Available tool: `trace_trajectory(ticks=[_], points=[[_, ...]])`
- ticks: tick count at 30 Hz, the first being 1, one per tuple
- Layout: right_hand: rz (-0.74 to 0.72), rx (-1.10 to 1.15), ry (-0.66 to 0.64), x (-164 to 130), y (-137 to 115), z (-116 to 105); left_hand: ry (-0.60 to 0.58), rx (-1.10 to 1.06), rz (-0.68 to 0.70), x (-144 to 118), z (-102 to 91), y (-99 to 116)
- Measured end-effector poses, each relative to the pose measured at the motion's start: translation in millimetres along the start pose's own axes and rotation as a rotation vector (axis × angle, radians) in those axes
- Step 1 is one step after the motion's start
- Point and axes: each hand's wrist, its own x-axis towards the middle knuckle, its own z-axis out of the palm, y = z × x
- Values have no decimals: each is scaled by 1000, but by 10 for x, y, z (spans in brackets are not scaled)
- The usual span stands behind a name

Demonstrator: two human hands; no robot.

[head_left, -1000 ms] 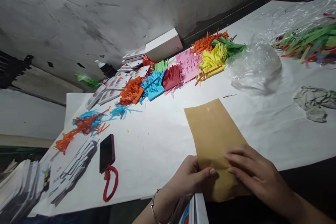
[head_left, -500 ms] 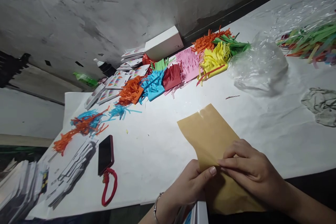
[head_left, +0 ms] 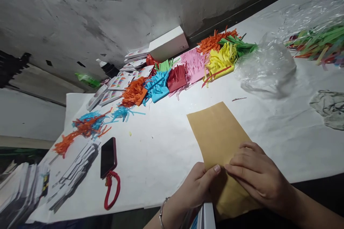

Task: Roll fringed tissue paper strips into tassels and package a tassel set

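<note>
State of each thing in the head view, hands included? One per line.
Left hand: gripping brown paper, thumb on top
Right hand: bent against the paper, grip unclear
Brown paper: uncut-looking, bent near hands
Phone: lying flat, screen dark
Red strap: looped, attached to phone
Clear plastic: crumpled
Gray cloth: crumpled

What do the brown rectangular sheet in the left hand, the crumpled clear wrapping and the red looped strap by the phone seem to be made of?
Brown rectangular sheet: likely kraft paper, fairly matte, with soft creases toward its lower end.
Crumpled clear wrapping: thin glossy plastic film, see-through with bright highlights.
Red looped strap: perhaps dull fabric cord; texture too small to confirm.
</note>
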Motion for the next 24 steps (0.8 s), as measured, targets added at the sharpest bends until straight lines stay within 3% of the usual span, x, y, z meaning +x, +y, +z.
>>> trace_trajectory(ticks=[7,10,14,16,19,21,24], points=[[4,-54,-13,-62,-52,10,62,-89,-21,29,44,-94],[139,102,0,-141,-118,-98,141,34,-36,4,-3,-86],[356,232,136,-286,-275,-182,291,387,44,-80,-153,22],[397,247,85,-352,-378,-81,415,596,75,-146,-242,92],[310,239,-122,-395,-531,230,648,826,85,-311,-342,188],[287,206,-161,-364,-591,425,780,931,121,-487,-361,251],[313,239,-79,-246,-563,516,771,1050,342,-824,-303,344]])
